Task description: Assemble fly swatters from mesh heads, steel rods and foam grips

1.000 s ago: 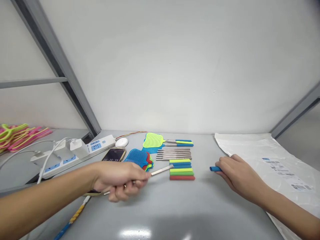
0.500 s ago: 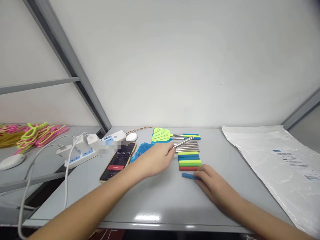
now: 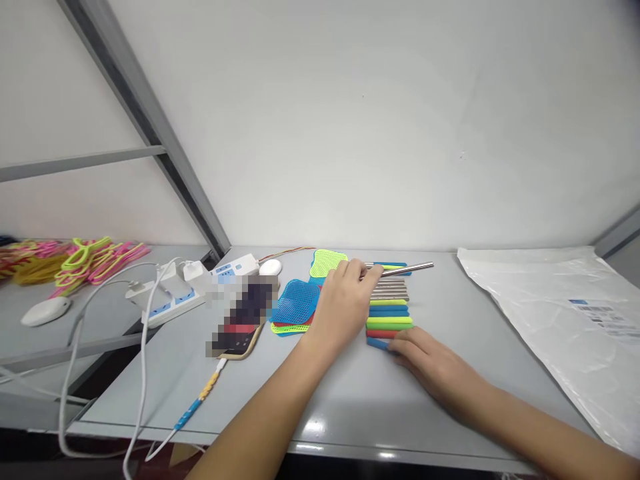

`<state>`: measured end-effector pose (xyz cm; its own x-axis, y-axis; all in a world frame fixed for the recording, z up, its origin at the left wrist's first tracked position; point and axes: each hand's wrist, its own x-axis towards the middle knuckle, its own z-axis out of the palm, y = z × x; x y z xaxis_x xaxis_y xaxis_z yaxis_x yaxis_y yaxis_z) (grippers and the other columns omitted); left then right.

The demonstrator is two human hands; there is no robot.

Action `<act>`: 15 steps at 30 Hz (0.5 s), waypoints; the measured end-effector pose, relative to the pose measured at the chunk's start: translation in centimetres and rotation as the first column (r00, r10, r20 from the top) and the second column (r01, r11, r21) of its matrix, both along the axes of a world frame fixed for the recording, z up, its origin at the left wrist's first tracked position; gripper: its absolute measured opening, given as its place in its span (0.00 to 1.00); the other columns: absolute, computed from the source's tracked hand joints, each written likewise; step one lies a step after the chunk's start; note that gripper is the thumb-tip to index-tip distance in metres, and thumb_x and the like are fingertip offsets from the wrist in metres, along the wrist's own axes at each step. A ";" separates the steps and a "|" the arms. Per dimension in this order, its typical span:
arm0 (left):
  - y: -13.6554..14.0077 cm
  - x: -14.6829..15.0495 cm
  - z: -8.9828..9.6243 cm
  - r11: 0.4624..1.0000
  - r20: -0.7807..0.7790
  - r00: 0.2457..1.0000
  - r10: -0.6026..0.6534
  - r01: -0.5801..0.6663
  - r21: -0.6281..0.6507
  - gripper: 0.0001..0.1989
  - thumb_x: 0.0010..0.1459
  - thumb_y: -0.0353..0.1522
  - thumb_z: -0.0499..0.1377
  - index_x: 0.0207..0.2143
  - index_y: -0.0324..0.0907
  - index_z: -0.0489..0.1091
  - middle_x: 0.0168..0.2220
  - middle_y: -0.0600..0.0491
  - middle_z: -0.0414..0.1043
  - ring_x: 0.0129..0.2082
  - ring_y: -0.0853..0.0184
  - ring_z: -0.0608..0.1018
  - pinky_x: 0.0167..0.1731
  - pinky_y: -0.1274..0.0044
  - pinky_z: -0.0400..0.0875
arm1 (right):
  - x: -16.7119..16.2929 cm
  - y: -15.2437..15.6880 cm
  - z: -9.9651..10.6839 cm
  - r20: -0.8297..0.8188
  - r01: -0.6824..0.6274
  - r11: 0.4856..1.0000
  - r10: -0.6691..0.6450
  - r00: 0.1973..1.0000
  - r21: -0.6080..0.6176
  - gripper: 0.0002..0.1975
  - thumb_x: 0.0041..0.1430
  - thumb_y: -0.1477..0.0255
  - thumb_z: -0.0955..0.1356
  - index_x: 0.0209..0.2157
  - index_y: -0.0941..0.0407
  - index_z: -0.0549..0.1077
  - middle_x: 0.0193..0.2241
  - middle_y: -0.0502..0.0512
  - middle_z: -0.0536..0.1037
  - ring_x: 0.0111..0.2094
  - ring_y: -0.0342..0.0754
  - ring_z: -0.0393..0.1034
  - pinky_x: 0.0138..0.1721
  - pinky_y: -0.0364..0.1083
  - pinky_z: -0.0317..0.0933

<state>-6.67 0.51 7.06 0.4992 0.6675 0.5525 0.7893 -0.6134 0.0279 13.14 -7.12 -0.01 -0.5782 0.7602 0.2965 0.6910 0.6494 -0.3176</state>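
My left hand (image 3: 350, 293) is closed on a thin metal rod (image 3: 417, 268), which sticks out to the right, slightly raised at its far end. Below it lies a row of metal rods (image 3: 393, 291). Nearer to me are coloured tube handles in yellow, blue, green and red (image 3: 383, 334). My right hand (image 3: 430, 363) rests on the table with its fingers on the right end of a blue handle (image 3: 377, 343), just in front of the red one. Left of my left hand lie perforated fly swatter heads, a blue one (image 3: 297, 301) on top and a yellow-green one (image 3: 329, 263) behind.
A phone (image 3: 245, 320) with a charging cable lies at the left, beside a power strip (image 3: 175, 308) with plugs. White cords hang over the table's front edge. A white plastic package (image 3: 540, 320) covers the right side. Pink and yellow cords (image 3: 95, 263) lie far left.
My left hand has moved right and a little away from me, carrying the metal rod over the row. The blue handle under my right hand is closer to the red one.
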 end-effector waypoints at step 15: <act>-0.6 0.1 -2.5 0.981 0.175 0.983 -0.061 0.091 -0.170 0.09 0.67 0.29 0.47 0.45 0.41 0.64 0.41 0.48 0.67 0.41 0.60 0.67 0.40 0.69 0.66 | 1.1 1.3 0.4 0.007 0.003 0.977 -0.005 1.000 0.213 0.07 0.64 0.78 0.64 0.40 0.54 0.70 0.35 0.52 0.73 0.35 0.46 0.63 0.37 0.48 0.53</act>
